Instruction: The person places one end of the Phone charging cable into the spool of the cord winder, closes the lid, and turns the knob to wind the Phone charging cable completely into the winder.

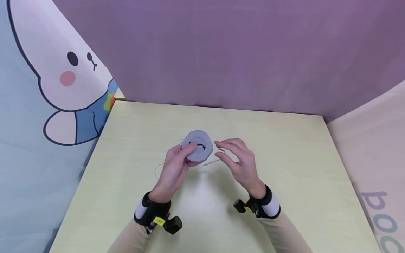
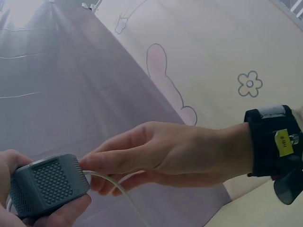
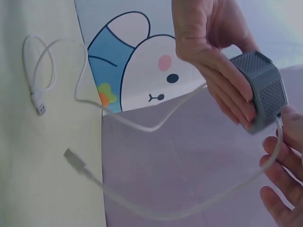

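Note:
My left hand (image 1: 173, 167) holds a grey octagonal cable winder (image 1: 207, 150), its thumb across the round centre and its fingers underneath. Textured panels cover the winder's sides in the left wrist view. A white USB cable (image 3: 151, 129) comes out from two opposite sides of it. My right hand (image 1: 244, 164) is beside the winder's right edge, thumb and fingers spread apart, with the cable passing between them. In the right wrist view, one cable end hangs in a curve to a plug (image 3: 76, 161); the other runs to a metal USB plug (image 3: 39, 106).
A pale wooden table (image 1: 303, 168) lies under both hands, with a loop of cable on it at the left. Behind it hangs a purple cloth (image 1: 221, 52). A blue cloth with a cartoon rabbit (image 1: 63, 126) is on the left, a pale one (image 1: 373, 147) on the right.

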Available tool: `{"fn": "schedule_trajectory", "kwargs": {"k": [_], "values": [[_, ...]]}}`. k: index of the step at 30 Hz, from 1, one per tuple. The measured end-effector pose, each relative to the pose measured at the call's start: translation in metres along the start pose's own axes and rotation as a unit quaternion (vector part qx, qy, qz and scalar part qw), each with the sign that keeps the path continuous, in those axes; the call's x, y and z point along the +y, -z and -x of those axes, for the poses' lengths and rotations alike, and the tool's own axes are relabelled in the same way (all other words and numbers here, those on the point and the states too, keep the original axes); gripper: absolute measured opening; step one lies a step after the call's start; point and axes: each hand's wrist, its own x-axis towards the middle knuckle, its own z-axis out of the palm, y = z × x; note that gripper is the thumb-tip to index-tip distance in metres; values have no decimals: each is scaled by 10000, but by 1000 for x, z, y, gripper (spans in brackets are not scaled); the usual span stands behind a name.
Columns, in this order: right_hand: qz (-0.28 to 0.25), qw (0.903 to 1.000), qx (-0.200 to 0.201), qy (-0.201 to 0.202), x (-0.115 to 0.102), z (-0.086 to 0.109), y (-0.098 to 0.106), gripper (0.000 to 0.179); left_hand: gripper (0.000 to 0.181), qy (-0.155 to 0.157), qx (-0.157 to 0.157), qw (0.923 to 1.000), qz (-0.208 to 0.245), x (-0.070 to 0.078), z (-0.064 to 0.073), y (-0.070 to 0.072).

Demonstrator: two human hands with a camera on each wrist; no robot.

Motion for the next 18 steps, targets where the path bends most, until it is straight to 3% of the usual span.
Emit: {"fn": "schedule_trajectory", "kwargs": {"k": [11, 18], "values": [[-47, 9999, 101, -83, -3, 1, -7, 36, 46, 51, -10, 10000, -25, -3, 5, 2], [115, 9992, 356, 150, -1, 3, -7, 32, 47, 93, -29, 9999, -30, -1, 4, 4]]}}
